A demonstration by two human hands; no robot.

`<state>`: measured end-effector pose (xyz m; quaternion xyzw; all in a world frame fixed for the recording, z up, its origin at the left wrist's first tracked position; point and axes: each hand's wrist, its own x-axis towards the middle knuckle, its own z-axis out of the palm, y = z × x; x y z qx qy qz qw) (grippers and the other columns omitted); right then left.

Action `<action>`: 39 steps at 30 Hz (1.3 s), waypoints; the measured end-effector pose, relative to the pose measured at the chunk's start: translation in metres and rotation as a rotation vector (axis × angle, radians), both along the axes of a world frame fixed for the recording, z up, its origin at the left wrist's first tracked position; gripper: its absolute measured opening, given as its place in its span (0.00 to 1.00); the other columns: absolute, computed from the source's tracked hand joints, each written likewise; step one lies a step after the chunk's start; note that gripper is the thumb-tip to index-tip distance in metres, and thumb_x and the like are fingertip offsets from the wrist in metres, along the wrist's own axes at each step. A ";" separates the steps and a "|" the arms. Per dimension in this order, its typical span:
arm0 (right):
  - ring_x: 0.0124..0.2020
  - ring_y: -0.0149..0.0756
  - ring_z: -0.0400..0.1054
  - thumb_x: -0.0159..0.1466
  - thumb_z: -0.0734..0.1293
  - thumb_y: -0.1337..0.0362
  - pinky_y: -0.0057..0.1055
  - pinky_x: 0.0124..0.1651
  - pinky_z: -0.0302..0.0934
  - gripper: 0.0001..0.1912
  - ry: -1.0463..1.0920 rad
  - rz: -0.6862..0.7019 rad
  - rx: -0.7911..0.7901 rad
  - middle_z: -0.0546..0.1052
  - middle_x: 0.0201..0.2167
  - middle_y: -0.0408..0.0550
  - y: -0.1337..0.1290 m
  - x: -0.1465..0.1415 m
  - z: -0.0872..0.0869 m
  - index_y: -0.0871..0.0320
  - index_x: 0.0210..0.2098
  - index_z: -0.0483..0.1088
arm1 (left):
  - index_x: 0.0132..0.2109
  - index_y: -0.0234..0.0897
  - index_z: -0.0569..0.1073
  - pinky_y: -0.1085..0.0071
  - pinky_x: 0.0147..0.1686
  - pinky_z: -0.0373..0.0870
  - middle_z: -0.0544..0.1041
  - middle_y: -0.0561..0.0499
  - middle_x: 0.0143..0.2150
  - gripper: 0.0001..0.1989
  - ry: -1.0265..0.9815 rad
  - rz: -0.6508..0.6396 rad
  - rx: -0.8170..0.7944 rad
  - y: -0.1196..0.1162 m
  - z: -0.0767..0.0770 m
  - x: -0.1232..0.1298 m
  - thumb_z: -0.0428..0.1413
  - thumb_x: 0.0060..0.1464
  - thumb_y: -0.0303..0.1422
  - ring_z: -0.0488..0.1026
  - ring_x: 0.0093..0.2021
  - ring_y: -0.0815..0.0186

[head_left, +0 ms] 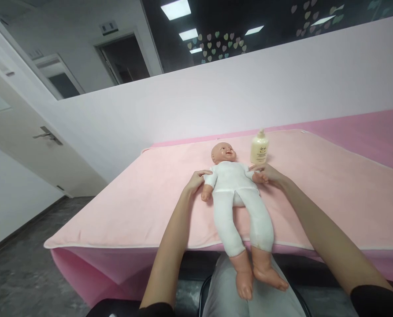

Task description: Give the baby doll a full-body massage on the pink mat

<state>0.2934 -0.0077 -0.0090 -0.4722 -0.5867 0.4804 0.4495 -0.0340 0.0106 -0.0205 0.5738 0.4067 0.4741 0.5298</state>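
Observation:
A baby doll with a white cloth body lies on its back on the pink blanket, its head toward the wall and its feet hanging past the near edge, above my lap. My left hand rests against the doll's upper arm on the left side, fingers stretched out and touching the sleeve. On the other side my right hand touches the doll's other arm, fingers extended and partly behind that arm. Just beyond my right hand stands a pale yellow pump bottle.
The blanket covers a table with a pink cloth hanging at its front edge. A white wall with a dark window above stands behind. At the left is a door with a metal handle.

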 end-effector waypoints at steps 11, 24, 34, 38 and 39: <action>0.34 0.30 0.67 0.46 0.72 0.65 0.25 0.36 0.63 0.17 0.050 0.088 -0.138 0.75 0.34 0.50 -0.003 -0.006 0.006 0.64 0.35 0.73 | 0.31 0.32 0.78 0.72 0.32 0.66 0.77 0.50 0.29 0.10 -0.032 0.023 -0.021 -0.005 0.005 0.000 0.61 0.35 0.27 0.70 0.30 0.68; 0.25 0.25 0.65 0.53 0.71 0.60 0.22 0.28 0.60 0.15 -0.084 -0.071 -0.118 0.74 0.28 0.48 0.002 -0.018 0.006 0.65 0.35 0.72 | 0.28 0.30 0.76 0.72 0.29 0.64 0.75 0.48 0.26 0.19 0.014 0.086 -0.044 -0.006 0.010 0.014 0.66 0.35 0.44 0.69 0.25 0.69; 0.25 0.27 0.65 0.53 0.70 0.57 0.21 0.22 0.55 0.17 -0.124 -0.220 -0.124 0.75 0.30 0.50 0.009 -0.023 -0.004 0.64 0.37 0.72 | 0.26 0.30 0.72 0.70 0.26 0.63 0.74 0.47 0.23 0.23 -0.032 0.189 -0.124 0.005 0.002 0.021 0.66 0.35 0.48 0.69 0.23 0.68; 0.26 0.27 0.65 0.50 0.72 0.56 0.23 0.24 0.59 0.19 -0.103 -0.242 -0.080 0.75 0.30 0.49 0.007 -0.024 -0.005 0.63 0.35 0.72 | 0.29 0.30 0.73 0.70 0.28 0.65 0.75 0.47 0.25 0.22 -0.044 0.192 -0.131 0.004 0.002 0.020 0.65 0.38 0.47 0.71 0.24 0.67; 0.25 0.27 0.65 0.49 0.73 0.56 0.23 0.24 0.59 0.18 -0.079 -0.245 -0.080 0.74 0.29 0.49 0.006 -0.024 -0.005 0.63 0.34 0.72 | 0.30 0.30 0.74 0.70 0.29 0.66 0.75 0.47 0.26 0.22 -0.053 0.187 -0.136 0.003 0.004 0.019 0.64 0.39 0.47 0.71 0.25 0.67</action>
